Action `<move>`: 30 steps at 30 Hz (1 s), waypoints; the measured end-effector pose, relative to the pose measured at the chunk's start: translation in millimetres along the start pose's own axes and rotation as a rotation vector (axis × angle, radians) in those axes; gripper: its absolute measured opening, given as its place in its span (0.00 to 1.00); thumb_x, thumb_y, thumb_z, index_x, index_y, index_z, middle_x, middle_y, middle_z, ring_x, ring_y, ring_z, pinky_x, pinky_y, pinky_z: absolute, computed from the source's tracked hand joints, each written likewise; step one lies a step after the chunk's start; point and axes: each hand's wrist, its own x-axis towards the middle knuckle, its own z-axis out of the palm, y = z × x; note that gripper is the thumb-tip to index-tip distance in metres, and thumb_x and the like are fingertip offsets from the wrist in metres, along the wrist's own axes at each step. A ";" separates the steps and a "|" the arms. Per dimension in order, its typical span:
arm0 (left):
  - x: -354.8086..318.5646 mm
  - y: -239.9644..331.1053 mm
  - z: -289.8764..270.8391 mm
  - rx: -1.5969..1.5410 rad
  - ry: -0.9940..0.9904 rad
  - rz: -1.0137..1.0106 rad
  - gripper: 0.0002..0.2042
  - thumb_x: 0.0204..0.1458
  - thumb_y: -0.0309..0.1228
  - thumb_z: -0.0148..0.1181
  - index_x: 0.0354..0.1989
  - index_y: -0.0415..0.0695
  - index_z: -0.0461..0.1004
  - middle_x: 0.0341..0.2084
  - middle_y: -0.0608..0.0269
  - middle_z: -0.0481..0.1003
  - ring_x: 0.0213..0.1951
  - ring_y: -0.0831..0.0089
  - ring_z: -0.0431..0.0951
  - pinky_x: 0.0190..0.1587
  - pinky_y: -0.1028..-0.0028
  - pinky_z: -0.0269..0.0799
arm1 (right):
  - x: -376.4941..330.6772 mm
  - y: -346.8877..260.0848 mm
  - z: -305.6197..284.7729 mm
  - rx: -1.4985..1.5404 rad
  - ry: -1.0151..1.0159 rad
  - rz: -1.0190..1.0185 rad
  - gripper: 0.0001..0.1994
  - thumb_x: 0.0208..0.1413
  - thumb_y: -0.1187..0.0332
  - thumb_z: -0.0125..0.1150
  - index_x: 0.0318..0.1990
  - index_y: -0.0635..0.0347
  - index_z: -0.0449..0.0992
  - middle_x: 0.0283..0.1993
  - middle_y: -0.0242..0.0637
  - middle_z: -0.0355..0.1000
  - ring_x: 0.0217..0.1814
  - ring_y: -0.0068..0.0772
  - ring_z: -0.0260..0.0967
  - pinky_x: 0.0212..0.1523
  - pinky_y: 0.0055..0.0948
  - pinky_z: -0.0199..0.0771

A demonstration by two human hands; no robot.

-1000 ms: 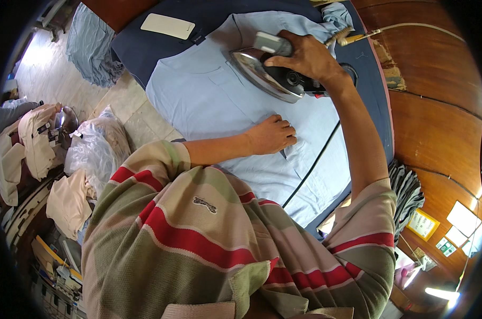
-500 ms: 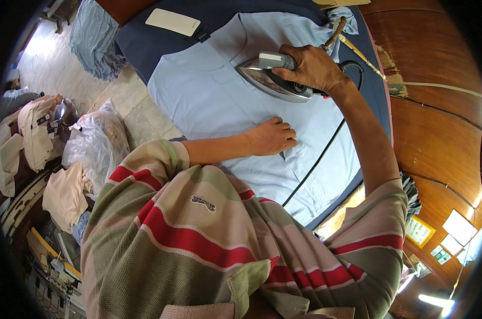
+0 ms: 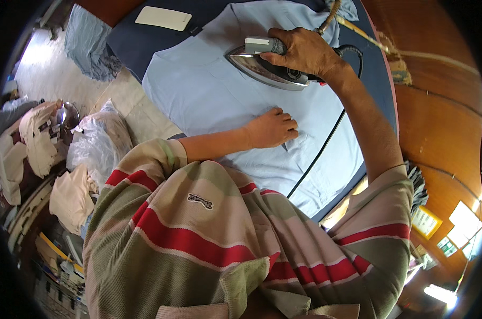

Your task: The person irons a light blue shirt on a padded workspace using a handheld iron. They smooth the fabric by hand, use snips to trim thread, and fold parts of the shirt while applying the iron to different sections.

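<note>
A light blue shirt (image 3: 193, 101) lies spread on the dark blue padded ironing surface (image 3: 129, 45). My right hand (image 3: 307, 53) is wrapped round the grey handle of an electric iron (image 3: 265, 69). The iron's soleplate is down on the upper part of the shirt, its tip pointing left. Nearer to me, my left hand (image 3: 273, 129) rests on the shirt with its fingers curled into the cloth, where a small fold shows beside them. The fingertips themselves are mostly hidden.
A white flat phone-like object (image 3: 163, 18) lies at the far left of the surface. The iron's black cord (image 3: 323, 151) crosses the shirt towards me. Left on the floor are a clear plastic bag (image 3: 95, 149) and heaped clothes (image 3: 71, 196). A wooden wall (image 3: 437, 122) stands at the right.
The whole view has shifted slightly. Both hands and the iron appear a little higher in the picture, but they stay at about the same places on the shirt.
</note>
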 end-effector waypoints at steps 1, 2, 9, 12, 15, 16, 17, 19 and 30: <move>-0.6 -0.3 -2.2 -0.017 0.100 0.028 0.07 0.47 0.33 0.53 0.36 0.53 0.73 0.37 0.70 0.70 0.42 0.71 0.71 0.47 0.67 0.66 | -4.5 2.2 -0.7 -0.002 -0.013 -0.041 0.31 0.49 0.39 0.53 0.48 0.57 0.74 0.29 0.48 0.76 0.32 0.46 0.76 0.38 0.39 0.76; -1.4 0.1 -4.5 -0.049 0.141 0.065 0.08 0.47 0.33 0.54 0.36 0.52 0.73 0.39 0.69 0.70 0.43 0.71 0.71 0.48 0.67 0.65 | -12.6 5.5 -1.7 -0.010 -0.029 -0.059 0.31 0.49 0.39 0.54 0.48 0.57 0.74 0.29 0.48 0.76 0.32 0.47 0.76 0.37 0.39 0.76; -22.2 -9.9 -45.1 -0.155 0.204 0.220 0.09 0.45 0.29 0.60 0.37 0.50 0.73 0.40 0.67 0.75 0.39 0.68 0.74 0.44 0.64 0.68 | -84.7 22.9 -15.3 0.136 -0.041 0.032 0.22 0.47 0.49 0.60 0.40 0.59 0.73 0.29 0.52 0.74 0.33 0.55 0.73 0.35 0.47 0.72; -26.4 -52.4 -68.1 -0.026 0.259 0.048 0.12 0.45 0.26 0.61 0.40 0.48 0.74 0.40 0.66 0.75 0.39 0.66 0.74 0.41 0.64 0.68 | -141.8 21.8 -19.1 0.237 0.107 0.329 0.23 0.45 0.50 0.63 0.41 0.58 0.72 0.29 0.51 0.74 0.33 0.55 0.73 0.35 0.47 0.72; -35.3 -99.4 -79.4 0.177 0.183 -0.116 0.15 0.52 0.33 0.57 0.49 0.48 0.72 0.50 0.63 0.71 0.50 0.62 0.71 0.50 0.65 0.65 | -222.0 19.5 -13.8 0.240 0.310 0.542 0.23 0.44 0.51 0.65 0.40 0.61 0.72 0.30 0.53 0.74 0.34 0.55 0.73 0.35 0.46 0.72; -39.3 -112.9 -79.3 0.269 0.167 -0.158 0.18 0.55 0.38 0.53 0.55 0.50 0.68 0.55 0.63 0.67 0.55 0.61 0.68 0.52 0.62 0.62 | -248.5 17.0 -8.4 0.216 0.336 0.632 0.21 0.45 0.54 0.64 0.40 0.62 0.71 0.29 0.51 0.74 0.32 0.54 0.73 0.35 0.45 0.72; -42.0 -123.6 -78.3 0.353 0.133 -0.237 0.22 0.58 0.43 0.49 0.60 0.52 0.64 0.60 0.62 0.64 0.60 0.61 0.64 0.55 0.60 0.60 | -278.3 14.9 -1.4 0.193 0.363 0.716 0.19 0.47 0.57 0.63 0.39 0.63 0.71 0.27 0.49 0.74 0.30 0.52 0.73 0.35 0.44 0.72; -49.4 -135.9 -73.5 0.530 0.034 -0.299 0.25 0.59 0.47 0.44 0.64 0.55 0.57 0.64 0.63 0.58 0.64 0.62 0.58 0.57 0.55 0.57 | -333.4 10.5 19.7 0.142 0.445 0.855 0.32 0.44 0.46 0.64 0.49 0.63 0.72 0.38 0.51 0.76 0.40 0.49 0.75 0.40 0.39 0.74; -22.0 -152.5 -89.7 0.724 -0.160 -0.431 0.27 0.62 0.49 0.37 0.68 0.56 0.50 0.67 0.64 0.51 0.68 0.62 0.48 0.61 0.46 0.46 | -617.2 59.4 130.0 0.313 0.468 1.640 0.39 0.39 0.47 0.69 0.56 0.65 0.68 0.47 0.54 0.73 0.50 0.45 0.72 0.51 0.35 0.68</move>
